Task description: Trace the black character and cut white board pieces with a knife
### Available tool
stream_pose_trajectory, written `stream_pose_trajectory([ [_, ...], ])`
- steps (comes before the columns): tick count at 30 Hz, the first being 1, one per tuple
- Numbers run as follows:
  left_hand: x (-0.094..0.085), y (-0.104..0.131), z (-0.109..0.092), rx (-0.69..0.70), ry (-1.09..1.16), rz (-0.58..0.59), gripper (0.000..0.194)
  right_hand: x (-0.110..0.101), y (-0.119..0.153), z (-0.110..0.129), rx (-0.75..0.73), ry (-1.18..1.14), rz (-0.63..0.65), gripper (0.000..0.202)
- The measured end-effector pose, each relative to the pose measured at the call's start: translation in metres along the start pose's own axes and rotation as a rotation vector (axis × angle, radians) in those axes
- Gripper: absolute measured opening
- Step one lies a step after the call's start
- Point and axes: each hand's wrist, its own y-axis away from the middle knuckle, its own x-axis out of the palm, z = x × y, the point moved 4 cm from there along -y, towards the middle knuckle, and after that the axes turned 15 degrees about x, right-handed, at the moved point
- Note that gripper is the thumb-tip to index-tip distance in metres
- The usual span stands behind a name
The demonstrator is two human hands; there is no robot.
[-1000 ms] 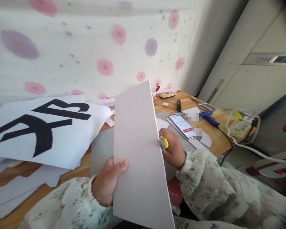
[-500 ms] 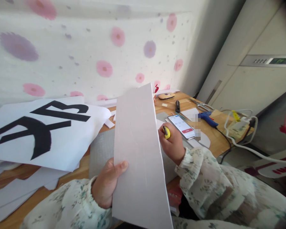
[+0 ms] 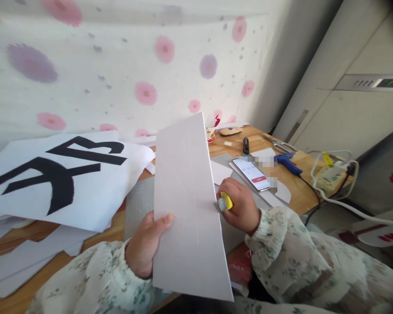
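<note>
A long white foam board [image 3: 186,192] is held up and tilted in front of me, with faint scored lines on its face. My left hand [image 3: 147,244] is closed on its left edge, thumb on the front and the other fingers hidden behind. In my closed right hand [image 3: 240,205] is a yellow utility knife [image 3: 225,201]. Its blade points left and lies close to the board's right edge; whether it touches I cannot tell. A grey cutting mat [image 3: 139,205] lies beneath on the table.
Paper sheets with black shapes [image 3: 60,183] and white board offcuts lie left. On the right are a phone [image 3: 251,173], a black cutter [image 3: 246,146], scissors [image 3: 280,145], a blue glue gun [image 3: 288,163] and a power strip [image 3: 332,176] with cables. A mouse [image 3: 231,131] and paper cup [image 3: 210,134] stand behind.
My right hand has moved slightly down and turned, so the knife's blade now shows at the board's right edge. The board has risen and shifted slightly left, with my left hand still on it.
</note>
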Motion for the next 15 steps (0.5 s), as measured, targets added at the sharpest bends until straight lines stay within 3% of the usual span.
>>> stream_pose_trajectory([
  [9, 0.007, 0.0, 0.001, 0.037, -0.071, 0.003, 0.038, 0.001, 0.0, 0.001, 0.021, -0.056, -0.031, 0.018],
  [15, 0.005, 0.002, 0.003, -0.013, -0.044, 0.102, 0.039, 0.003, 0.001, 0.008, 0.019, -0.129, -0.052, 0.02],
])
